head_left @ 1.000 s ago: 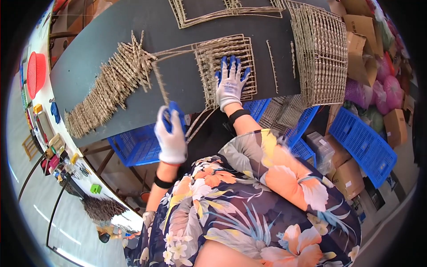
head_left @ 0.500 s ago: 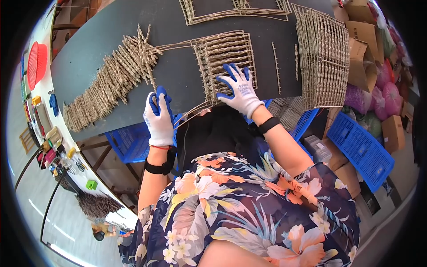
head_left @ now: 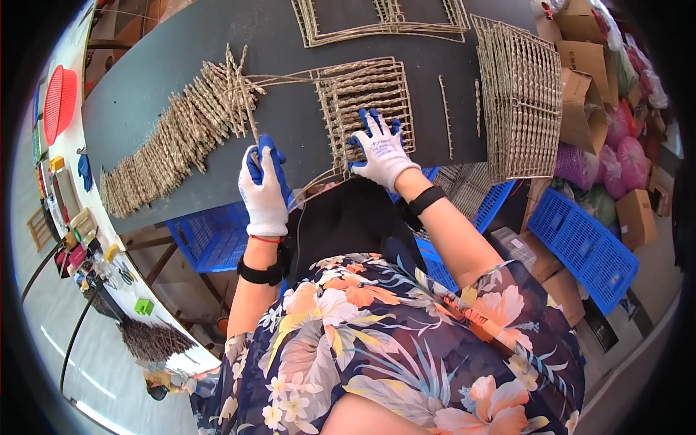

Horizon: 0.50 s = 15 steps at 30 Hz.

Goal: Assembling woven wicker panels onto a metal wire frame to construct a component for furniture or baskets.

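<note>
My left hand [head_left: 264, 194], in a white glove with blue-coated fingers, is closed around the lower end of a twisted brown strip [head_left: 251, 119]. That strip reaches up to the right end of a long row of similar twisted strips [head_left: 156, 141] on the dark table. To the right lies a rectangular wire frame [head_left: 366, 94] with twisted strips across it; long bare wires run from its left side. My right hand [head_left: 384, 154], gloved alike, rests on the frame's lower part with its fingers spread. The palm hides some of the strips beneath.
A stack of finished-looking woven panels [head_left: 518, 101] stands at the table's right, beside two loose thin strips [head_left: 446, 119]. More wire frames [head_left: 384, 32] lie at the far edge. Blue plastic crates [head_left: 580, 246], cardboard boxes [head_left: 583, 109] and pink bags [head_left: 631, 159] crowd the right side.
My right hand has slid slightly down and left over the frame. The left hand keeps its grip on the strip. The whole view has shifted a little.
</note>
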Each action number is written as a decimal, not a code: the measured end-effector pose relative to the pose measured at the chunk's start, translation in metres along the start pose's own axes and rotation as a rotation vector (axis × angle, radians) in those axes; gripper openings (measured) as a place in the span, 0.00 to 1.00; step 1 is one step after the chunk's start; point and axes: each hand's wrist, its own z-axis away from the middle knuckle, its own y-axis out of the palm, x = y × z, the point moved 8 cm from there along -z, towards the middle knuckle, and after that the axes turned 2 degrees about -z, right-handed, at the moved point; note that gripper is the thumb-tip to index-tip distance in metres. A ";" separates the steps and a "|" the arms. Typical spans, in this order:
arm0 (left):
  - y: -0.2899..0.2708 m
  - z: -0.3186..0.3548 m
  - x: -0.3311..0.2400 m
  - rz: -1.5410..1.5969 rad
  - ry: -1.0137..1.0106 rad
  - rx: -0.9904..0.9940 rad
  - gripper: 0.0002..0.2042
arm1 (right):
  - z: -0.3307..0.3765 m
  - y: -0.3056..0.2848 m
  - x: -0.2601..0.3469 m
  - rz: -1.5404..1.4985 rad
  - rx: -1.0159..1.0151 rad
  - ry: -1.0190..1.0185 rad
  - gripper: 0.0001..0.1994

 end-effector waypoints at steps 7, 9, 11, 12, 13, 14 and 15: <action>0.025 0.036 -0.006 0.014 -0.040 0.059 0.07 | -0.003 0.011 0.010 0.134 -0.098 0.089 0.34; 0.026 0.054 -0.029 0.004 0.166 0.014 0.07 | -0.005 0.015 0.010 0.197 -0.063 0.138 0.36; 0.032 0.066 -0.048 -0.089 0.323 0.093 0.05 | -0.007 0.017 0.009 0.190 -0.031 0.156 0.43; 0.032 0.065 -0.047 -0.110 0.293 0.099 0.05 | -0.006 0.018 0.007 0.169 0.003 0.161 0.42; 0.031 0.063 -0.047 -0.104 0.268 0.102 0.05 | -0.006 0.016 0.005 0.140 -0.003 0.148 0.41; 0.026 0.055 -0.032 -0.015 0.074 0.093 0.03 | -0.004 0.012 0.004 0.110 -0.030 0.095 0.32; 0.018 0.045 -0.029 -0.074 0.059 0.037 0.04 | -0.002 0.008 0.002 0.090 -0.042 0.048 0.31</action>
